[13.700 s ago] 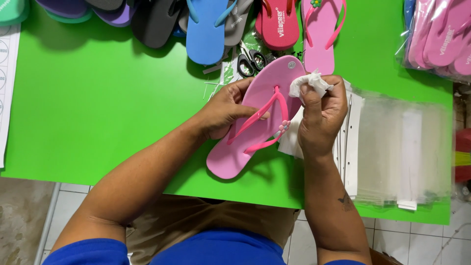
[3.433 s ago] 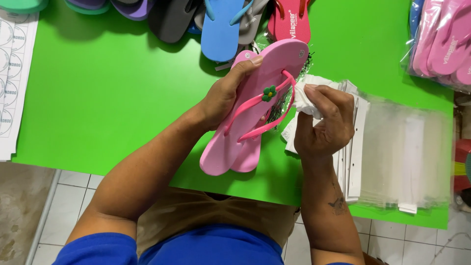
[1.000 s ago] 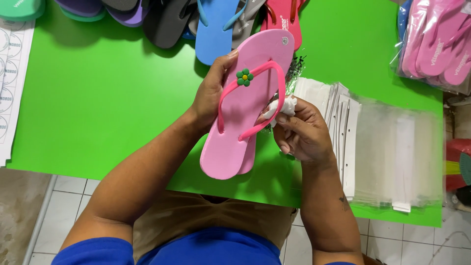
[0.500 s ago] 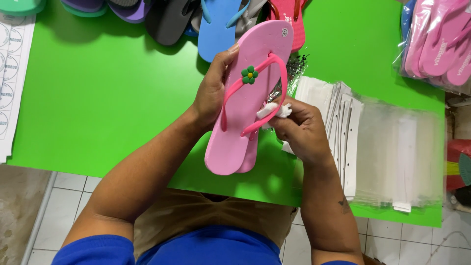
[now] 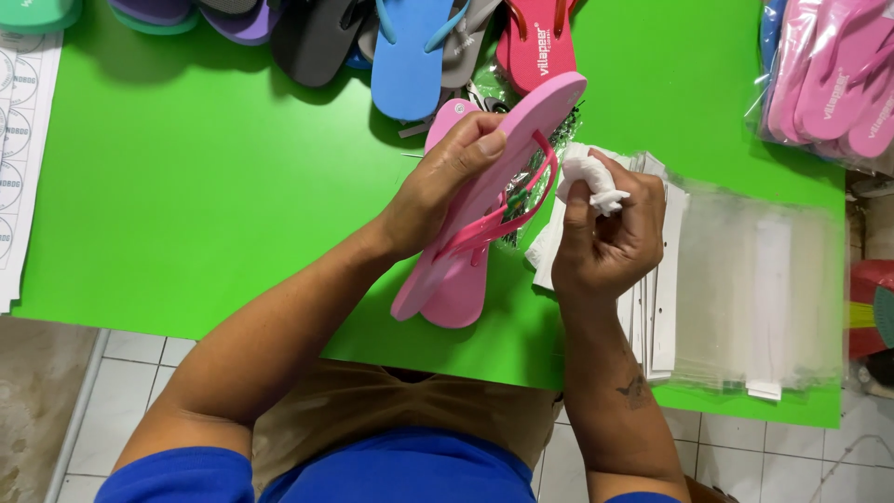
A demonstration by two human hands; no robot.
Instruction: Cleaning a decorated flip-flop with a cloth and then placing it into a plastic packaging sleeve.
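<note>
My left hand (image 5: 445, 182) grips a pink flip-flop (image 5: 521, 140) by its edge and tilts it on its side, its darker pink strap (image 5: 507, 216) facing my right hand. A second pink flip-flop (image 5: 458, 289) lies flat on the green table (image 5: 205, 186) beneath it. My right hand (image 5: 610, 237) is closed around a crumpled white cloth (image 5: 589, 177), held just right of the strap and a little apart from it.
A row of flip-flops lies along the far edge: blue (image 5: 410, 51), red (image 5: 538, 42), dark grey (image 5: 312, 37), purple (image 5: 237, 19). Bagged pink flip-flops (image 5: 833, 79) sit at far right. A stack of clear plastic bags with white headers (image 5: 745, 279) lies to the right. White printed sheets (image 5: 23, 140) lie at the left edge.
My left hand has turned the pink flip-flop from sole-up to on edge, hiding its green flower. My right hand with the cloth has drawn back from the strap.
</note>
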